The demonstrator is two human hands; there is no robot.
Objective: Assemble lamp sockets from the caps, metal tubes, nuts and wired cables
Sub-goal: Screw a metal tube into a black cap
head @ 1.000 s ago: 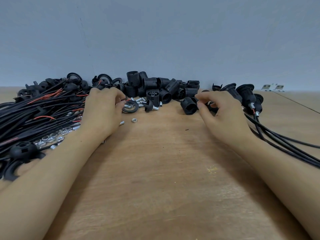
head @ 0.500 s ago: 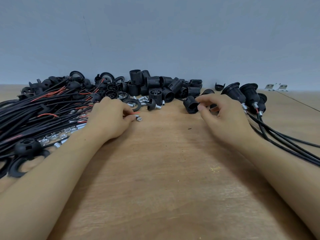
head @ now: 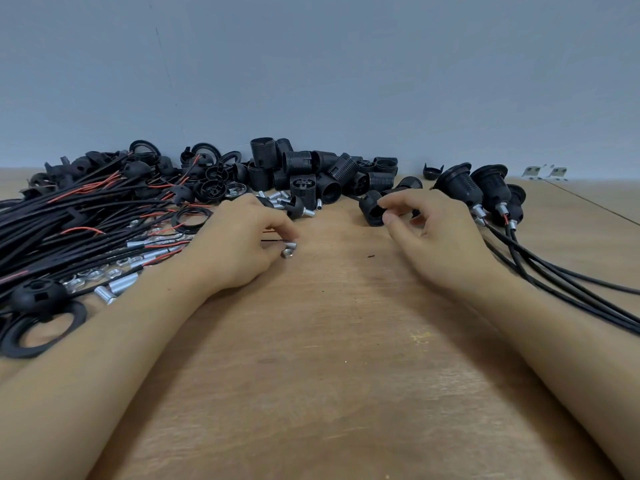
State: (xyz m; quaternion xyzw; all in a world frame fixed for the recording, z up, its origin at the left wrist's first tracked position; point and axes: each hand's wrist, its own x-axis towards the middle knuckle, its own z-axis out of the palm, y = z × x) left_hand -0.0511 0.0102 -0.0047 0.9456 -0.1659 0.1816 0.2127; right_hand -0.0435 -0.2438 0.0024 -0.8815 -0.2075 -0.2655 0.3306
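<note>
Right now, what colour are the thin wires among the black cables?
Red wires, seen best in the head view.

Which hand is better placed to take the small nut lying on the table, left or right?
Left. The left hand has its fingertips right at the nut, beside a short metal tube. The right hand is farther away, next to a black cap.

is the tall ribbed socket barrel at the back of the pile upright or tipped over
Upright. The barrel stands on end with its round open mouth facing up, while ribbed barrels beside it lie tipped on their sides.
</note>
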